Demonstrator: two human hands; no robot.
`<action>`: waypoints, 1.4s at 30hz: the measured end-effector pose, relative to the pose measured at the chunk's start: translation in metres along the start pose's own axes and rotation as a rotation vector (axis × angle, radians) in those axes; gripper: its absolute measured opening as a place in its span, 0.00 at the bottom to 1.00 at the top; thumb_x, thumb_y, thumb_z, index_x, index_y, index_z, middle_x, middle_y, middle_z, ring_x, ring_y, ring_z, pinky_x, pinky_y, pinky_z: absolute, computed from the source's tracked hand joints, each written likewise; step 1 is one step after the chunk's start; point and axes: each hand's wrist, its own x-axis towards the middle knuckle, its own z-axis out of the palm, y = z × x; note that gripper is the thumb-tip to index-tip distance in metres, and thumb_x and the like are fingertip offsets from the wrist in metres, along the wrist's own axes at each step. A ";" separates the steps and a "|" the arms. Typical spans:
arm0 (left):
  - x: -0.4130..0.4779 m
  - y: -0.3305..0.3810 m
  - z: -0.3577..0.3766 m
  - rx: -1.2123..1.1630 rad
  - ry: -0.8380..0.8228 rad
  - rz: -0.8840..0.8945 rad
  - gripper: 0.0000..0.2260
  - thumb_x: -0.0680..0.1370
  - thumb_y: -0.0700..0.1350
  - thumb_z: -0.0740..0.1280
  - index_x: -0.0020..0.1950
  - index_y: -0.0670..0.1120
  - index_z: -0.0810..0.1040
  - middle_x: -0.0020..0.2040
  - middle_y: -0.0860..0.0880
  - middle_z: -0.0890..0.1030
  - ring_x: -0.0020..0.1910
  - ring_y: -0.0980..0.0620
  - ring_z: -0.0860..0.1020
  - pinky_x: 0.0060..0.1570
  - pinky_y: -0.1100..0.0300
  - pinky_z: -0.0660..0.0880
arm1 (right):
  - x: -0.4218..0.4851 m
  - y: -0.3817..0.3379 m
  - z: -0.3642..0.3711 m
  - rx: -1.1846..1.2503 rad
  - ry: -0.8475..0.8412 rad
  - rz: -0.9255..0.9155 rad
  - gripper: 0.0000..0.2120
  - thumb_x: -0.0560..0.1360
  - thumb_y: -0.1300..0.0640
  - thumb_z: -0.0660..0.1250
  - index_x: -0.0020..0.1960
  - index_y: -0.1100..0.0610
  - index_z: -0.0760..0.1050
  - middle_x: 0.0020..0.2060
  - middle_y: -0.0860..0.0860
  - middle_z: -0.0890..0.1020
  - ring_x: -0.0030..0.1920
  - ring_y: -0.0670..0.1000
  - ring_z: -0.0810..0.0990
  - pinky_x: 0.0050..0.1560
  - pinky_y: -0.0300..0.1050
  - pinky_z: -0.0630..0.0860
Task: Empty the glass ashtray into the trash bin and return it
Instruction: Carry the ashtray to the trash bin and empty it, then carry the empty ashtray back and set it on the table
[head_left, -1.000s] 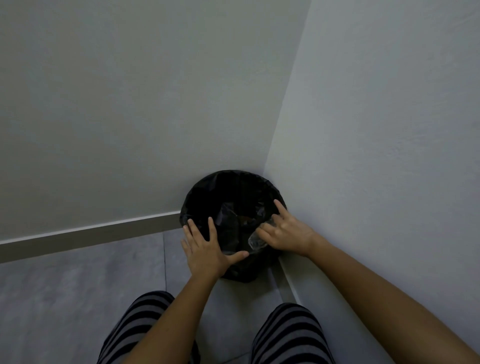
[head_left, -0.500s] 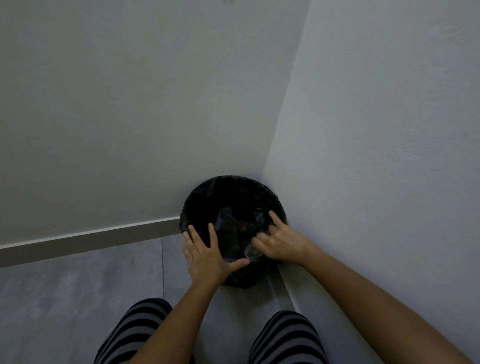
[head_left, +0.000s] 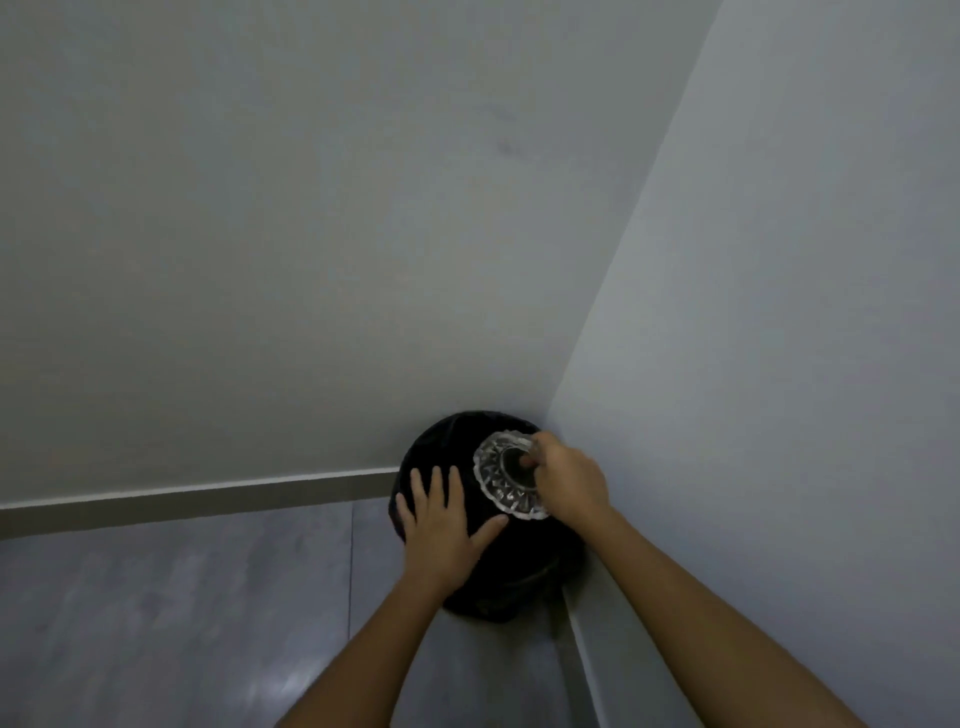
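Low centre-right of the frame: your right hand (head_left: 569, 483) grips the glass ashtray (head_left: 506, 475) by its right-hand rim, fingers closed on the edge, one fingertip showing through the glass near the middle. The ashtray is tipped up on edge, its cut-glass face turned toward the camera, and sits over the mouth of the trash bin (head_left: 441, 447). Whether anything is in the ashtray, you cannot tell.

Your left hand (head_left: 441, 519) lies just left of and below the ashtray, fingers open and spread, thumb angled out toward the glass rim without clearly touching it. The palm faces down over the bin's near edge.

The bin is black, lined with a dark bag, tucked into the corner where the two walls meet, standing on the grey tiled floor (head_left: 182, 613).
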 end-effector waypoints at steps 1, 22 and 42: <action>0.002 0.010 -0.022 0.009 -0.004 0.056 0.46 0.74 0.68 0.60 0.79 0.43 0.42 0.80 0.44 0.45 0.78 0.41 0.40 0.75 0.41 0.39 | -0.003 -0.007 -0.014 0.075 -0.028 0.011 0.16 0.74 0.63 0.58 0.61 0.52 0.72 0.58 0.55 0.82 0.57 0.60 0.80 0.54 0.50 0.76; -0.205 0.054 -0.421 -0.167 0.424 0.133 0.56 0.55 0.72 0.71 0.75 0.44 0.62 0.69 0.51 0.74 0.68 0.51 0.72 0.72 0.40 0.60 | -0.178 -0.263 -0.335 0.483 -0.535 -0.490 0.46 0.73 0.54 0.72 0.77 0.56 0.43 0.72 0.52 0.66 0.71 0.48 0.69 0.70 0.36 0.65; -0.579 -0.029 -0.527 0.139 0.772 -0.554 0.57 0.60 0.66 0.76 0.78 0.45 0.51 0.75 0.49 0.67 0.74 0.51 0.64 0.76 0.46 0.48 | -0.426 -0.500 -0.316 -0.318 -0.261 -1.496 0.60 0.59 0.40 0.79 0.77 0.53 0.46 0.72 0.55 0.67 0.68 0.59 0.72 0.63 0.56 0.74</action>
